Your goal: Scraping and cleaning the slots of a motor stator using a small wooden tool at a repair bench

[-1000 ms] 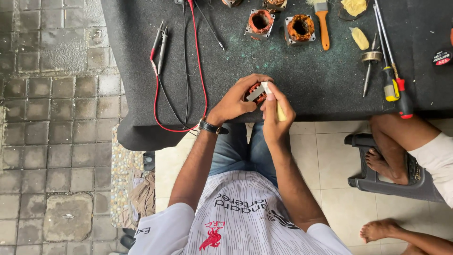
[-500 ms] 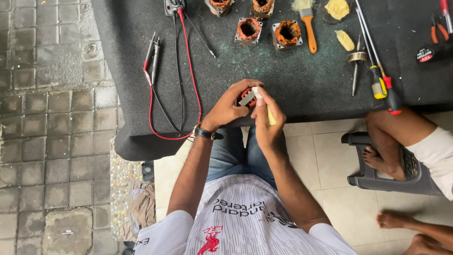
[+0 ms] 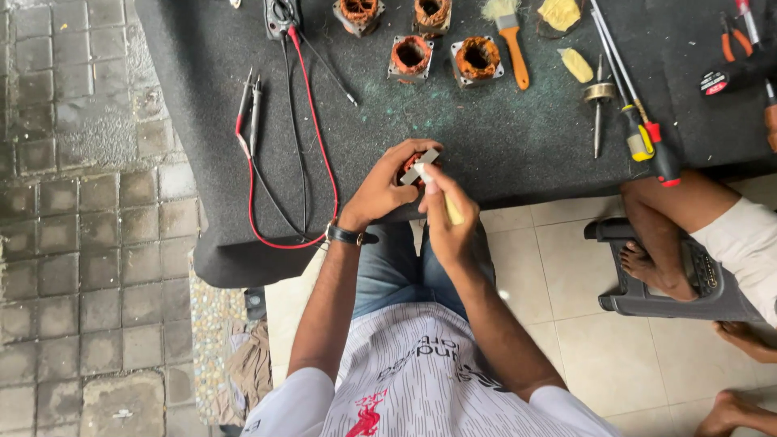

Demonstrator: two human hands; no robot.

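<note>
Steadiness matters at centre frame: left hand [image 3: 387,188] clamped round the copper-wound motor stator [image 3: 413,167] at the bench [image 3: 502,146] edge, right hand [image 3: 447,220] closed on a yellowish stick [image 3: 451,212] (tip hidden), best worked gently.

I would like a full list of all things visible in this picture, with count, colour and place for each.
motor stator in hand: 1, copper and grey, at the mat's near edge
motor stators: 4, copper windings in grey cores, far middle of the mat
mat: 1, dark grey, covering the table
meter: 1, dark, far left of the mat
test leads: 2, red and black, left part of the mat
brush: 1, orange handle, right of the stators
screwdrivers: several, yellow and red handles, right side
pliers: 1, orange handles, far right
stool: 1, grey plastic, under another person's foot
watch: 1, black, left wrist
left hand: holds the stator
right hand: holds a pale yellowish tool against the stator
</note>
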